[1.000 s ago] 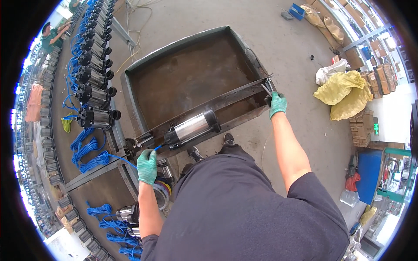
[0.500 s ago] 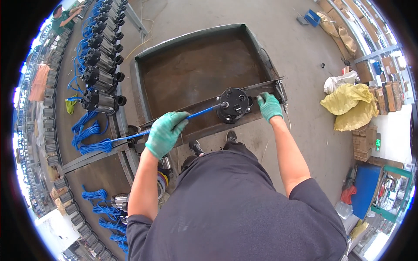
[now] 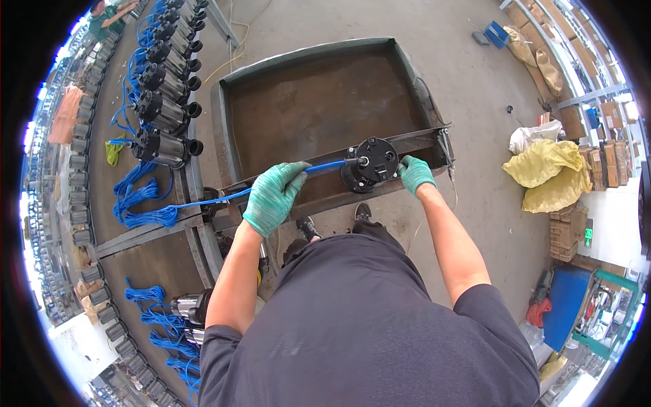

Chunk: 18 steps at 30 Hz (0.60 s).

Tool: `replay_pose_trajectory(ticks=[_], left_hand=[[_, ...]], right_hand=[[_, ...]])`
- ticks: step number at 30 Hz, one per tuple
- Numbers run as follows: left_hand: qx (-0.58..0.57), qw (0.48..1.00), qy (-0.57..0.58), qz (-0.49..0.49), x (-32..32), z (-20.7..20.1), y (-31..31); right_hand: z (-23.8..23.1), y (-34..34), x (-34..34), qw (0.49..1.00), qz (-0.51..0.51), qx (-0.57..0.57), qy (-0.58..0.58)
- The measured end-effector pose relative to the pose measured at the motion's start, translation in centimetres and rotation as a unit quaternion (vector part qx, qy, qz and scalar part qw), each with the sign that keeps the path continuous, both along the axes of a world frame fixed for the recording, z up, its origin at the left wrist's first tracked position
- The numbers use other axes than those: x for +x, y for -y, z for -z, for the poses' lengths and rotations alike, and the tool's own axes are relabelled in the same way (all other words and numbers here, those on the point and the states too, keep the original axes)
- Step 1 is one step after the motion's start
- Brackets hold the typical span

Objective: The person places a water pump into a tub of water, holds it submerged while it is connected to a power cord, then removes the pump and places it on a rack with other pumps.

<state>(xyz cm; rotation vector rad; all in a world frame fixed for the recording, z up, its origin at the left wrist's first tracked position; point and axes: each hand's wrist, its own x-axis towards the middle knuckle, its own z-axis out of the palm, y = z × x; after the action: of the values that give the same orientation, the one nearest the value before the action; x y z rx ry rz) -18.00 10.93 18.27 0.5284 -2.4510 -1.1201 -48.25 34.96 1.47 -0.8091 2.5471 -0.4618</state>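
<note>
Green knitted gloves cover both hands. My left hand (image 3: 274, 199) is closed round a blue cable (image 3: 325, 166), thumb and fingers pinching it a short way from the pump. The cable enters the black round top of a submersible pump (image 3: 372, 165), which is over the near ledge of a metal trough (image 3: 251, 182). My right hand (image 3: 416, 175) is closed at the pump's right edge, fingers curled against it; the part under the fingers is hidden. Leftward, the cable continues to a coiled blue bundle (image 3: 152, 216) on the bench.
A row of similar pumps (image 3: 161, 112) with blue cables lines the bench (image 3: 108, 234) at left. More cable bundles (image 3: 166, 339) lie nearer. Yellow sacks (image 3: 546, 166) and cartons (image 3: 568, 230) stand at right. Another person (image 3: 105, 20) works at far left.
My right hand has come in from the right, close against the pump. My left hand has moved slightly up and right along the cable. The view has shifted a little.
</note>
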Motion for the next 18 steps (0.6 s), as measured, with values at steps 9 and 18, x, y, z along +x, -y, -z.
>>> replay_pose_trajectory(ticks=[9, 18], left_hand=[[0.032, 0.999, 0.009, -0.002, 0.0, 0.6, 0.0], [-0.027, 0.995, 0.007, -0.094, 0.7, 0.5, -0.3]], right_hand=[[0.0, 0.3, -0.1, 0.999, -0.017, 0.028, -0.01], [1.1, 0.4, 0.5, 0.998, 0.041, -0.026, 0.045]])
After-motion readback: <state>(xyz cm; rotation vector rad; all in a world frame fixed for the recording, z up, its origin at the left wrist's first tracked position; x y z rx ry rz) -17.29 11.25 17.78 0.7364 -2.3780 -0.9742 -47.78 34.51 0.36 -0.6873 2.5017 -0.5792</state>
